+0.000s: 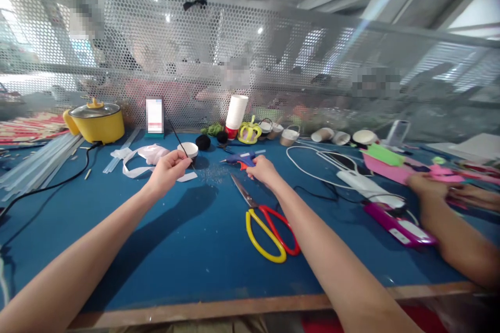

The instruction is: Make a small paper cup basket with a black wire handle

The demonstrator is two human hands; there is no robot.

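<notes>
My left hand (pixel 169 170) is closed in a pinch on a thin black stick (pixel 175 135), which slants up and to the left. Just behind those fingers stands a white paper cup (pixel 189 149). With closed fingers, my right hand (pixel 263 170) grips the handle of a blue glue gun (pixel 239 158) with an orange trigger; its nozzle points left, toward the black stick. Large scissors (pixel 269 229) with one yellow and one red handle lie partly open below it. A small white strip (pixel 187 177) lies under my left hand, and white ribbon (pixel 136 166) curls to its left.
A yellow electric pot (pixel 97 124) and clear glue sticks (pixel 42 166) are at left. Stacked white cups (pixel 237 110), a yellow-green crown-like piece (pixel 250 131) and small baskets (pixel 289 136) line the mesh panel. A purple device (pixel 398 225) and a co-worker's hand (pixel 427 187) are at right.
</notes>
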